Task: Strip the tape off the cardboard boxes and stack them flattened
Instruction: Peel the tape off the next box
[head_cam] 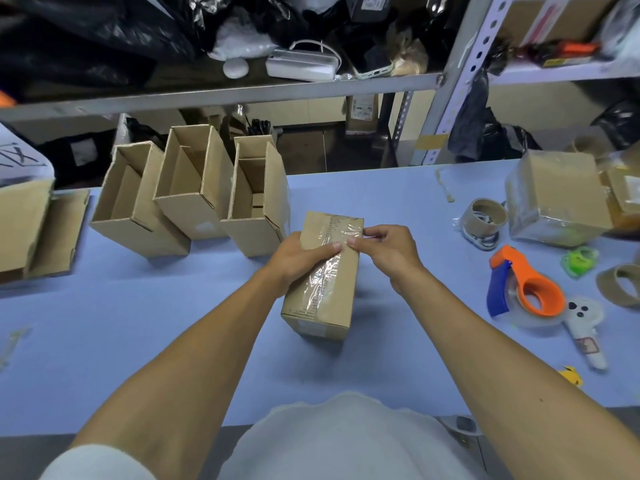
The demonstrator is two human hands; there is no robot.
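Clear tape (327,268) runs along the top of the sealed cardboard box (323,277), which stands mid-surface. Of the two hands, the left hand (299,259) grips the box's side while the right hand (382,251) pinches at the tape's far end. Thin film may tear into slivers, or lift the paper face, if pulled steeply; a loose hold lets the box slide.

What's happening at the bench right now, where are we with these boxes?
A person is working on a taped box on the blue table. The left hand grips its side while the right hand pinches the clear tape near the far end. Three open boxes stand behind it; none looks flattened yet.
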